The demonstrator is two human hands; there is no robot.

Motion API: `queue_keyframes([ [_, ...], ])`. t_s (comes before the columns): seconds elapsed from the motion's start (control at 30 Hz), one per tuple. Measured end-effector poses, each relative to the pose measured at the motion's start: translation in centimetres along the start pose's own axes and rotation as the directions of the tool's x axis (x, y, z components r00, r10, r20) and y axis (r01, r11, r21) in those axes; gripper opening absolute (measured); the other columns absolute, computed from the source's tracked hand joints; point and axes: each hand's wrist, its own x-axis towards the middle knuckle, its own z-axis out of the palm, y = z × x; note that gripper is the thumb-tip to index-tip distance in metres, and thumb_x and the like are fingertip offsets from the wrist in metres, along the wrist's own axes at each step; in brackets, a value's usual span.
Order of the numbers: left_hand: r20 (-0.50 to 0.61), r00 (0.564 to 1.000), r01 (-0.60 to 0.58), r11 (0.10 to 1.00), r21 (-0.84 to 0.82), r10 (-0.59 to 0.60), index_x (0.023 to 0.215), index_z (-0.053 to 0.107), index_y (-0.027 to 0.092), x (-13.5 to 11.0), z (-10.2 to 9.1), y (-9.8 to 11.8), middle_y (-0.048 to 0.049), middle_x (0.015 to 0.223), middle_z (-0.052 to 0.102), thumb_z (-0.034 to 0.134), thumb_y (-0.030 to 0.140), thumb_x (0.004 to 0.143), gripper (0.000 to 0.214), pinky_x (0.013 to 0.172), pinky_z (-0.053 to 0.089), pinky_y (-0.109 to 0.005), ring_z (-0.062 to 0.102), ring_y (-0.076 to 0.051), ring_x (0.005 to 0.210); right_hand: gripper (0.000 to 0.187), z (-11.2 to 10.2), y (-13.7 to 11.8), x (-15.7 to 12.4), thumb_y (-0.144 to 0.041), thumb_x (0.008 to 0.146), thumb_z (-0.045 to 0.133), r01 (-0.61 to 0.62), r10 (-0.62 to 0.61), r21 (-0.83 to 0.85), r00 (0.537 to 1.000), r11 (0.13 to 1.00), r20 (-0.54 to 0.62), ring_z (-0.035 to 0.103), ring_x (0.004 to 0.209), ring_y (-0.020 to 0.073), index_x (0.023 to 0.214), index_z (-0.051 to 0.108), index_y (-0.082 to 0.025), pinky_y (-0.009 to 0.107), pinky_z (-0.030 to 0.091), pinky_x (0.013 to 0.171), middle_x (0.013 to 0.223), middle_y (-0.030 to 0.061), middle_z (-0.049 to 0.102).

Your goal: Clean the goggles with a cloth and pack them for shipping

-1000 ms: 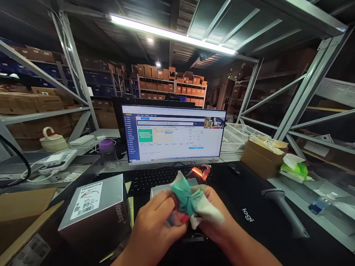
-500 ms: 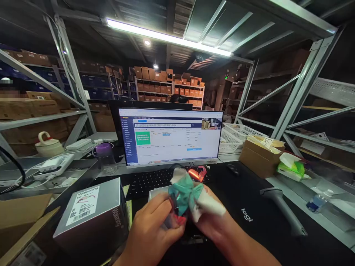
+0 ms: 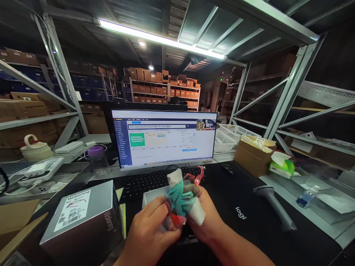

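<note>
Both my hands are closed on a small teal, red and white cloth [image 3: 181,199], held above the black desk mat [image 3: 244,214] in front of the keyboard [image 3: 149,183]. My left hand [image 3: 151,231] pinches the cloth's left side with fingers curled. My right hand [image 3: 205,218] grips its right side, and a white corner hangs over the fingers. Red-framed glasses [image 3: 198,176] stick out just behind the cloth; whether a hand holds them is hidden. A small grey open box [image 3: 151,197] lies under the hands.
A lit monitor [image 3: 163,138] stands behind the keyboard. A grey labelled box [image 3: 80,218] sits at the left, a barcode scanner [image 3: 273,205] at the right, a mouse [image 3: 227,169] behind it. A purple-lidded jar [image 3: 98,160], a brown carton [image 3: 252,157], white baskets [image 3: 231,135] and metal shelf posts surround the desk.
My hands have kept working the cloth, bunching it tighter; the white corner now hangs lower. The view has shifted, so everything sits further left in frame.
</note>
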Motion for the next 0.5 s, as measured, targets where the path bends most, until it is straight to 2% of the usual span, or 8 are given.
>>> queue_keyframes([
  [0.07,0.01,1.0,-0.009,1.0,0.02,0.008,0.072,0.061,0.02,-0.1,-0.2,0.1,0.0002,0.071,0.061,0.059,0.018,0.082,0.011,0.056,0.052,-0.018,0.06,-0.011,0.06,0.027,0.0,-0.1,0.0,-0.024,0.057,0.093,-0.024,0.025,-0.063,0.999,0.998,0.024,0.048,0.05,0.0078,0.058,0.067,-0.014,0.021,0.044,0.053,0.056,-0.0028,0.06],
  [0.1,0.01,1.0,-0.008,1.0,0.024,0.008,0.074,0.063,0.02,-0.1,-0.3,0.1,-0.0004,0.074,0.062,0.06,0.018,0.082,0.009,0.058,0.052,-0.018,0.061,-0.011,0.063,0.028,-0.1,-0.3,0.1,-0.024,0.055,0.093,-0.051,0.052,-0.025,0.998,0.998,0.026,0.047,0.049,0.0075,0.057,0.067,-0.014,0.02,0.043,0.05,0.055,-0.0031,0.059],
  [0.2,0.017,1.0,0.001,1.0,0.014,-0.001,0.076,0.062,0.02,-0.1,-0.2,0.1,-0.0002,0.075,0.062,0.062,0.019,0.082,0.006,0.057,0.051,-0.017,0.061,-0.011,0.063,0.03,-0.7,-1.5,0.6,-0.03,0.055,0.094,-0.14,0.147,0.231,0.989,0.963,-0.011,0.049,0.049,0.0071,0.062,0.068,-0.016,0.018,0.044,0.048,0.055,-0.0042,0.061],
  [0.27,0.028,1.0,0.012,1.0,0.004,-0.012,0.072,0.059,0.02,-0.1,-0.1,0.1,0.0012,0.069,0.058,0.062,0.019,0.083,0.012,0.053,0.049,-0.017,0.057,-0.01,0.059,0.034,-1.2,-2.3,0.8,-0.028,0.049,0.097,-0.135,0.171,0.358,0.983,0.924,-0.07,0.054,0.053,0.0077,0.067,0.07,-0.018,0.018,0.049,0.053,0.061,-0.0046,0.066],
  [0.33,0.037,0.999,0.024,1.0,-0.008,-0.024,0.067,0.054,0.021,0.0,0.2,0.1,0.0024,0.065,0.054,0.062,0.018,0.082,0.017,0.051,0.047,-0.018,0.054,-0.01,0.056,0.037,-1.4,-2.6,0.8,-0.023,0.044,0.099,-0.095,0.157,0.413,0.98,0.906,-0.119,0.058,0.057,0.0084,0.068,0.07,-0.02,0.018,0.051,0.057,0.066,-0.0047,0.069],
  [0.43,0.032,0.999,0.033,0.999,-0.015,-0.032,0.069,0.056,0.02,0.0,0.3,-0.1,0.0015,0.069,0.058,0.062,0.018,0.082,0.014,0.054,0.049,-0.018,0.057,-0.01,0.06,0.033,-1.2,-1.7,0.6,-0.022,0.049,0.097,-0.025,0.085,0.392,0.987,0.92,-0.137,0.057,0.058,0.0091,0.07,0.072,-0.021,0.02,0.05,0.057,0.068,-0.0037,0.069],
  [0.5,0.019,0.999,0.033,0.999,-0.006,-0.033,0.075,0.061,0.02,-0.1,0.1,-0.3,0.0001,0.075,0.062,0.061,0.017,0.081,0.007,0.057,0.051,-0.018,0.061,-0.011,0.064,0.026,-0.9,-0.5,0.3,-0.022,0.055,0.094,-0.009,0.042,0.289,0.993,0.957,-0.108,0.054,0.056,0.0085,0.07,0.073,-0.02,0.019,0.047,0.055,0.066,-0.0028,0.067],
])
